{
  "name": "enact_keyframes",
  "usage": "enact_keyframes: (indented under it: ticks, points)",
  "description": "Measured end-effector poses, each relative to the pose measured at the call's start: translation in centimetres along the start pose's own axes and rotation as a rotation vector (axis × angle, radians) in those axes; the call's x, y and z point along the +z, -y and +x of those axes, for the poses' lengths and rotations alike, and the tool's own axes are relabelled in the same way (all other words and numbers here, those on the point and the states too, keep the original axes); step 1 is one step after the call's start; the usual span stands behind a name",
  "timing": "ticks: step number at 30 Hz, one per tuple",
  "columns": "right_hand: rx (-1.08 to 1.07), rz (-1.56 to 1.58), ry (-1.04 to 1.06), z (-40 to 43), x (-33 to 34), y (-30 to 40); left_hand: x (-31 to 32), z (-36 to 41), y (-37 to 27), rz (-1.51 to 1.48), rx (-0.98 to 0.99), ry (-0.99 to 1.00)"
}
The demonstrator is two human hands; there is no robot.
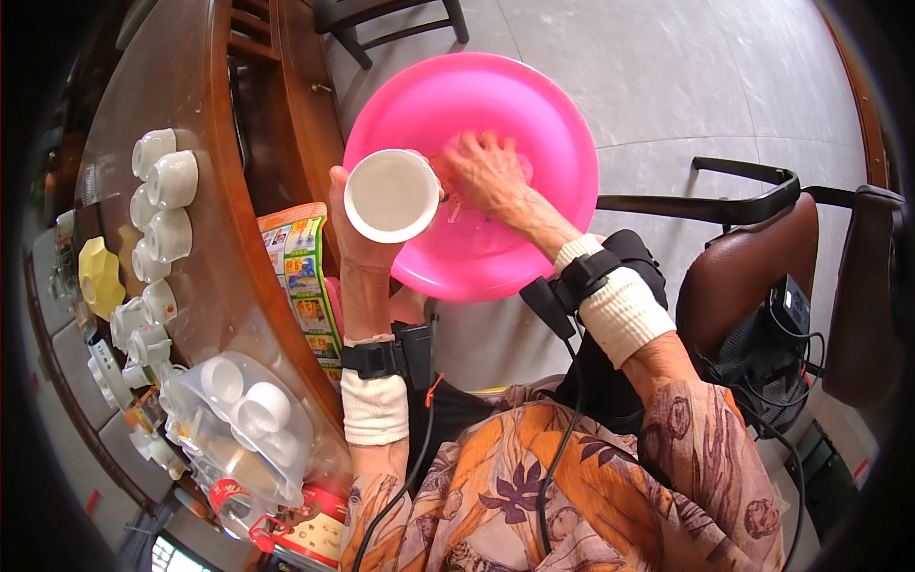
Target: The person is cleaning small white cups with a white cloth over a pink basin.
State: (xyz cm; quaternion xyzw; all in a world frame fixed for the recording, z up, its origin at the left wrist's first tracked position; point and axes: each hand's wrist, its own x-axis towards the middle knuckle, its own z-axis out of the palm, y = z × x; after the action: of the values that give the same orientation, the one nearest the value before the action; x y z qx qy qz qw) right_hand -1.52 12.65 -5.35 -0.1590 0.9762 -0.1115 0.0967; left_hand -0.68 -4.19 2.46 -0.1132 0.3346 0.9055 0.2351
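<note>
My left hand point(368, 247) holds a white cup point(392, 195) over the left side of a pink plastic basin point(550, 136); the cup's open mouth faces the camera. My right hand point(490, 171) reaches down into the basin, blurred, with its fingers spread over the bottom. Small reddish-orange bits point(455, 209) lie in the basin beside it. What is under the right palm is hidden, and I cannot tell whether its fingers grip anything.
A wooden table point(214, 286) on the left bears upturned white cups point(171, 179), a yellow faceted object point(100, 277) and a clear plastic container point(236, 422) of white cups. A colourful printed flyer point(304, 272) hangs beside it. A brown chair point(750, 279) stands right.
</note>
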Motion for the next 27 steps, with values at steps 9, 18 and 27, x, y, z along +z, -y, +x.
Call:
enact_keyframes:
  ticks: [9,18,27]
  points:
    - [0.137,0.568,0.212,0.9,-4.6,-0.4,-0.1,1.1,-0.6,0.044,-0.014,-0.113]
    - [-0.094,0.848,-0.415,-1.3,-8.0,2.8,0.3,3.0,2.9,-0.036,0.012,-0.247]
    - [0.263,1.245,-0.475,0.1,-7.4,0.9,2.3,2.7,3.3,0.027,-0.077,-0.302]
